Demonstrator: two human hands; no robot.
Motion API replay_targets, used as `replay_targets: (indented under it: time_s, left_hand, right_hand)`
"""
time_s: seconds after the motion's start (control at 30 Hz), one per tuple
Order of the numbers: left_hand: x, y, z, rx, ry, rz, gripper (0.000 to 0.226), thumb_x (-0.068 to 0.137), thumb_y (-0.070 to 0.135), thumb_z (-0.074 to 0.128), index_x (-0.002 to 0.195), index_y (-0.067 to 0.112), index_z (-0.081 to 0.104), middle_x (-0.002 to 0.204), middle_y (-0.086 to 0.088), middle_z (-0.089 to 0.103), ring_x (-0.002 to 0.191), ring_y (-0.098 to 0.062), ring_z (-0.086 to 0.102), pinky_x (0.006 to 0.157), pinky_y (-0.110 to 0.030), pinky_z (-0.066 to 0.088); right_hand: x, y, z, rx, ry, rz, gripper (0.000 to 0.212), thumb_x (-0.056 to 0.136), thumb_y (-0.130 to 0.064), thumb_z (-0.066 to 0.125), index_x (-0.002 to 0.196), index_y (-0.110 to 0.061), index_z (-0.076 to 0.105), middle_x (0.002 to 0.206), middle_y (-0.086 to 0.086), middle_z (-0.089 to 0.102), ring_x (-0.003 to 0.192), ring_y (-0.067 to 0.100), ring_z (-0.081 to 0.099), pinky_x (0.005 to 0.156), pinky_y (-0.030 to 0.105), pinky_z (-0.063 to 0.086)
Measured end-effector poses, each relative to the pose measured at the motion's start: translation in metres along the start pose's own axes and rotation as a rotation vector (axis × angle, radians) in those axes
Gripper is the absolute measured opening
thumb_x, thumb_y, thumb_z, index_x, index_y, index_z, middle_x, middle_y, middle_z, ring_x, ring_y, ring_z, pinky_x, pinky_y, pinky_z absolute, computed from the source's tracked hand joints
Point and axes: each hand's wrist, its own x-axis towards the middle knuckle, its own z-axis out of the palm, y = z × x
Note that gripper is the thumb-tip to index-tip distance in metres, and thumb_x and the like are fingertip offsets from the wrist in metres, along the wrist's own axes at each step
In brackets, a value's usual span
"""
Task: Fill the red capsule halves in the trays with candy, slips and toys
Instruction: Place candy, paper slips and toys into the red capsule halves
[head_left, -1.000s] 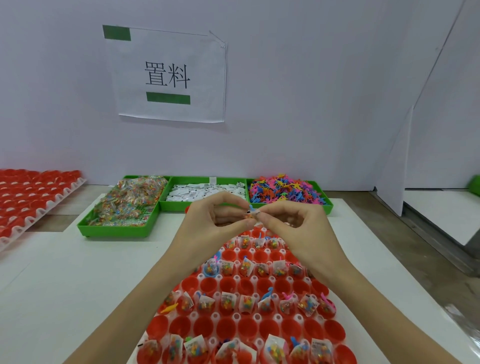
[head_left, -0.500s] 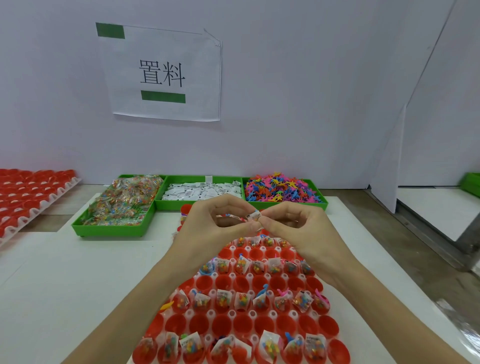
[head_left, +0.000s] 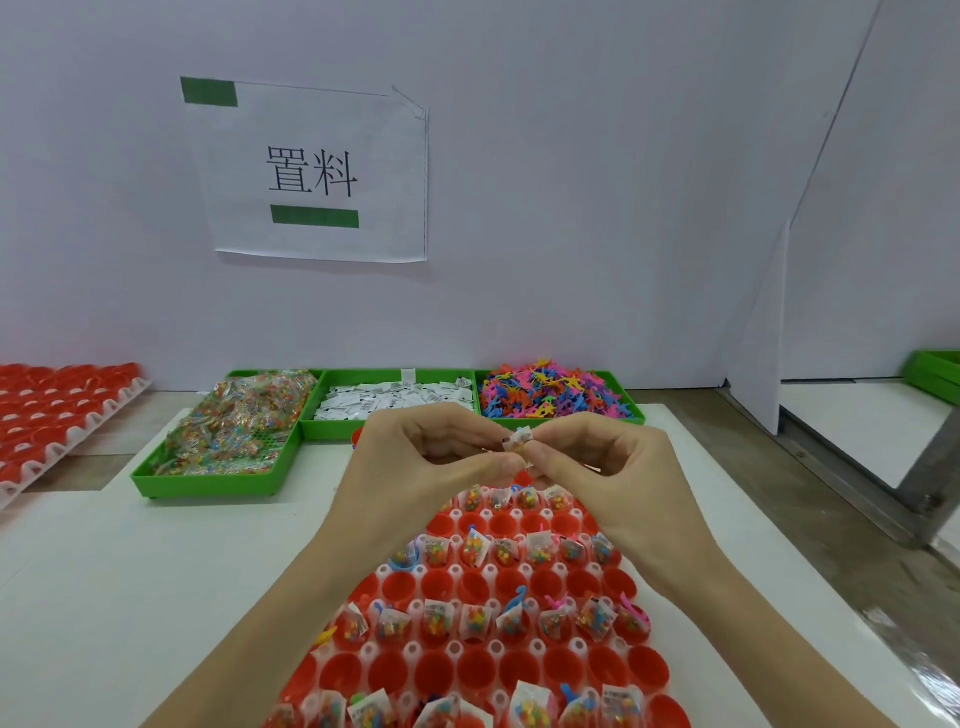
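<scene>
Red plastic capsule halves (head_left: 475, 670) fill the white tray; left hand (head_left: 415, 462) and right hand (head_left: 613, 478) together pinch a small white paper slip (head_left: 519, 440) above its far edge.

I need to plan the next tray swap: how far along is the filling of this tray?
Partly done. In the capsule tray, alternate rows already hold candy packets, slips and some toys, while the rows between them are bare red halves. In hand: the left hand and right hand pinch a small paper slip together above the tray. Left: the empty rows.

Packing workstation: white partition walls, a printed sign (head_left: 317, 171), and green parts bins (head_left: 387, 434) below the sign.
</scene>
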Motion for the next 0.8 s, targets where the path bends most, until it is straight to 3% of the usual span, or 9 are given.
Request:
replay_targets:
  time_s: [0.13,0.33,0.47,0.63,0.8]
  left_hand:
    - [-0.007,0.013,0.004,-0.045,-0.079,-0.067,0.018,0.078,0.011,0.086,0.096,0.011,0.082,0.087,-0.007,0.08,0.082,-0.025,0.079,0.076,-0.026,0.063]
    - [-0.031,0.025,0.041,0.123,-0.198,-0.028,0.018,0.08,0.014,0.088,0.094,0.02,0.078,0.085,0.004,0.079,0.076,-0.014,0.078,0.074,-0.029,0.064]
    - [-0.049,0.026,0.068,0.246,-0.253,0.073,0.013,0.081,0.017,0.087,0.091,0.019,0.078,0.082,0.012,0.078,0.078,-0.007,0.076,0.074,-0.021,0.061]
    - [-0.065,0.021,0.088,0.406,-0.25,0.078,0.012,0.075,0.036,0.089,0.083,0.032,0.081,0.081,0.022,0.072,0.087,-0.004,0.068,0.075,-0.017,0.053]
    - [-0.084,0.003,0.101,0.626,-0.387,0.07,0.034,0.075,0.059,0.08,0.102,0.042,0.069,0.095,0.031,0.055,0.104,0.005,0.048,0.081,-0.015,0.046]
  right_hand:
    - [-0.013,-0.009,-0.014,0.023,-0.024,0.014,0.009,0.085,-0.023,0.079,0.091,-0.029,0.081,0.086,-0.004,0.079,0.078,0.013,0.076,0.072,0.016,0.058]
    - [-0.049,-0.026,-0.062,-0.032,-0.249,0.097,0.015,0.078,-0.022,0.084,0.092,-0.023,0.08,0.09,0.005,0.079,0.083,0.022,0.077,0.076,0.026,0.061]
    - [-0.078,-0.027,-0.081,-0.104,-0.229,0.133,0.016,0.075,-0.022,0.085,0.089,-0.028,0.081,0.087,0.002,0.079,0.078,0.018,0.076,0.072,0.019,0.059]
    - [-0.103,-0.017,-0.093,-0.197,-0.249,0.207,0.011,0.079,-0.02,0.085,0.086,-0.027,0.081,0.083,-0.002,0.079,0.077,0.014,0.076,0.073,0.018,0.058]
    - [-0.118,0.002,-0.094,-0.162,-0.244,0.322,0.012,0.082,-0.015,0.084,0.086,-0.026,0.081,0.082,0.001,0.079,0.076,0.013,0.075,0.071,0.019,0.056]
